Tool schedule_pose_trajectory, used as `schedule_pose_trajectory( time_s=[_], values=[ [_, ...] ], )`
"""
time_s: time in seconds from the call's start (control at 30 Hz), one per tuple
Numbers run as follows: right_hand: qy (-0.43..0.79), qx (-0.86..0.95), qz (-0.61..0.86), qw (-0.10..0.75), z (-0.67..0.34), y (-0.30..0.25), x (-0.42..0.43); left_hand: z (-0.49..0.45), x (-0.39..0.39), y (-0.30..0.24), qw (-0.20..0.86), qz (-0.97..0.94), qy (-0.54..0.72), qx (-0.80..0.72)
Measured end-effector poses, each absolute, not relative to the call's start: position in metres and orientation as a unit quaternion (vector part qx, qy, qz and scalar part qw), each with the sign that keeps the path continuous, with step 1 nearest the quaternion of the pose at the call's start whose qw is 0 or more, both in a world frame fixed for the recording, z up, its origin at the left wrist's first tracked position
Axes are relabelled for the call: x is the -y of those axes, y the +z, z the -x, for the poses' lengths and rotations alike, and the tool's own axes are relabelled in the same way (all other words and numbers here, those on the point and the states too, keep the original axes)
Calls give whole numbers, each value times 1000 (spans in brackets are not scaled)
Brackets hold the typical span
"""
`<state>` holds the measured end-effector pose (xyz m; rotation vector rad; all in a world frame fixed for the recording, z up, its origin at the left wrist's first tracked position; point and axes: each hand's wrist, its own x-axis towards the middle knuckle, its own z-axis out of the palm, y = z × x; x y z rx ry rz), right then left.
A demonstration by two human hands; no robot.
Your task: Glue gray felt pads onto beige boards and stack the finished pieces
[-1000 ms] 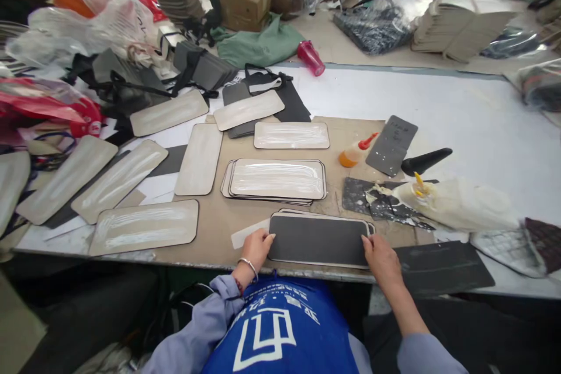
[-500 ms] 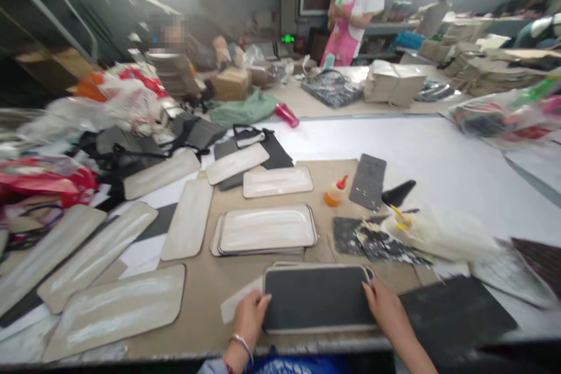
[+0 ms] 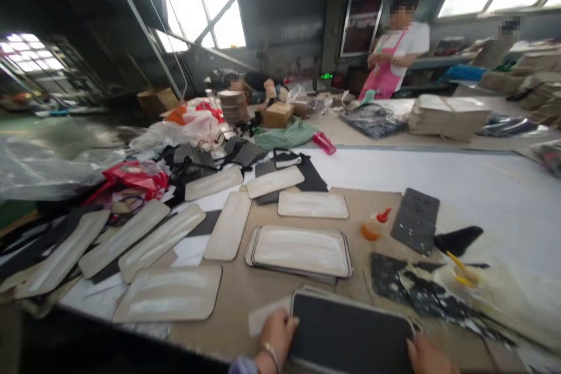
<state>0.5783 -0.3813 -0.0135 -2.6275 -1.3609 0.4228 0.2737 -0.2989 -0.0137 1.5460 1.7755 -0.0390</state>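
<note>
A dark rounded panel (image 3: 350, 333) lies on top of a small stack at the table's near edge. My left hand (image 3: 277, 333) rests against its left end, fingers curled on the edge. At its right end sits my right hand (image 3: 427, 355), mostly cut off by the picture's bottom edge. Behind the dark panel lies a stack of pale glue-smeared panels (image 3: 302, 251). An orange glue bottle (image 3: 372, 227) lies to the right of that stack.
Several pale glued panels (image 3: 169, 295) lie spread over the left of the brown work board (image 3: 245, 286). A black brush (image 3: 458, 239) and a glue-smeared dark sheet (image 3: 416, 289) lie at right. Bags and clutter pile up at left. A person in a pink apron (image 3: 390, 61) stands far behind.
The view has tilted upward, so the room and far people show and my hands have sunk to the bottom edge. Both hands stay at the ends of the dark panel.
</note>
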Motion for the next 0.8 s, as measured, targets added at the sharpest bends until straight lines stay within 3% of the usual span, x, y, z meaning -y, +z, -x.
schedule_pose_trajectory(
  time_s=[0.1, 0.2, 0.8],
  values=[
    [176, 443, 876, -70, -571, -10, 392, -272, 305, -9, 364, -630, -1, -686],
    [194, 447, 862, -139, -568, -7, 392, -269, 302, -10, 380, -617, -16, -689],
    [232, 431, 859, -152, -568, 1, 386, -265, 303, -7, 365, -652, -28, -664]
  ],
)
